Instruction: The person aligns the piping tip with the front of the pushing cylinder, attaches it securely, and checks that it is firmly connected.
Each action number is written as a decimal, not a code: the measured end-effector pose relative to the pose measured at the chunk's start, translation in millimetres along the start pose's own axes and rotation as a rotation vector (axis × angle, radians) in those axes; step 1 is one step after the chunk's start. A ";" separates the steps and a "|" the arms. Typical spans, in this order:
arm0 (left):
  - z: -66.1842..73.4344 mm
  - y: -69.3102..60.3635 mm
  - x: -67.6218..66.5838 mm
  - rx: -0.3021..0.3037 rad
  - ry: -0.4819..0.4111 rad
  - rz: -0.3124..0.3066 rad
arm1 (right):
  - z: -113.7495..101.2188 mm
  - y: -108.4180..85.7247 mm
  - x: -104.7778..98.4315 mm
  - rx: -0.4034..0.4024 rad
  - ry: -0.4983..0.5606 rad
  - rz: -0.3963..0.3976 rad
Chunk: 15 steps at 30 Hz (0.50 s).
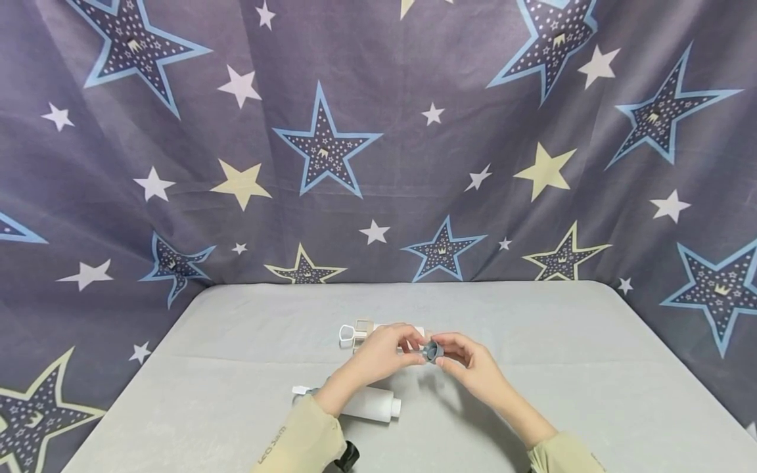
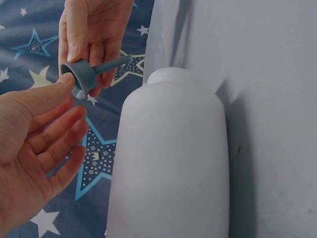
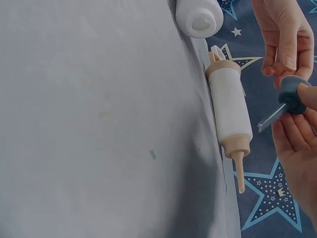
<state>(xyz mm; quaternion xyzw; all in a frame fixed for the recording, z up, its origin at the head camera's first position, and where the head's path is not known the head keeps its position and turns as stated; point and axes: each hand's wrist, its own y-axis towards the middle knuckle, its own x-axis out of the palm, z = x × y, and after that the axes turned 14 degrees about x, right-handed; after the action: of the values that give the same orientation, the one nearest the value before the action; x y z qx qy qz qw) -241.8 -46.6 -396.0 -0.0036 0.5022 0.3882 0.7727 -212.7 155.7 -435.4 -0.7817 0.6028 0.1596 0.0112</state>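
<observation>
A grey-blue nozzle cap with a thin spout is held up between both hands. My right hand pinches its side, the thumb on the collar in the right wrist view. My left hand has thumb and fingers at its other side, and in the left wrist view the thumb tip lies against the rim of the collar. Below the left forearm lies a white bottle on its side, its bare neck toward the right. A white squeeze bottle with beige collar and nozzle lies behind the hands.
The grey-covered table ends at a dark curtain with stars. At the left end of the near bottle are a white tab and grey-blue parts. Behind the left hand show a white loop and beige frame pieces.
</observation>
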 end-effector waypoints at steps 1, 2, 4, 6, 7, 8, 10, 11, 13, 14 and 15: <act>-0.3 -0.8 -0.9 0.001 0.000 -0.002 | 0.6 -0.2 0.1 -0.002 0.007 -0.001; -0.6 -1.8 -1.7 0.001 0.002 -0.005 | 0.9 -0.6 0.3 -0.002 0.017 -0.001; -1.5 -4.1 -3.3 -0.003 0.001 -0.014 | 1.5 -1.4 0.5 -0.001 0.030 0.000; -2.5 -6.8 -5.4 -0.015 -0.004 -0.028 | 1.7 -2.3 0.6 -0.001 0.040 0.003; -3.1 -8.4 -6.6 -0.018 -0.008 -0.033 | 1.9 -2.7 0.6 -0.002 0.041 0.005; -4.2 -9.9 -7.5 -0.024 -0.007 -0.041 | 2.0 -3.2 0.6 -0.001 0.046 0.007; -6.9 -13.2 -10.0 -0.028 0.003 -0.059 | 3.2 -3.9 0.1 -0.006 0.053 0.007; -8.4 -15.0 -11.4 -0.028 0.005 -0.071 | 4.0 -4.3 -0.4 -0.009 0.054 0.009; -12.1 -18.7 -14.0 -0.022 0.012 -0.093 | 6.0 -5.1 -1.6 -0.016 0.058 0.009; -13.7 -20.3 -15.5 -0.020 0.018 -0.106 | 6.8 -5.6 -2.3 -0.018 0.060 0.009; -14.9 -22.0 -17.2 -0.019 0.018 -0.117 | 7.4 -6.0 -3.0 -0.017 0.062 0.010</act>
<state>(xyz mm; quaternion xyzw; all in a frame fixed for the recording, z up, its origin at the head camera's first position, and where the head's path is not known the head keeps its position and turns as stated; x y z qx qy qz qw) -243.4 -78.2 -398.5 -0.0436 0.5042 0.3473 0.7895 -209.4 161.7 -442.7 -0.7834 0.6052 0.1406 -0.0149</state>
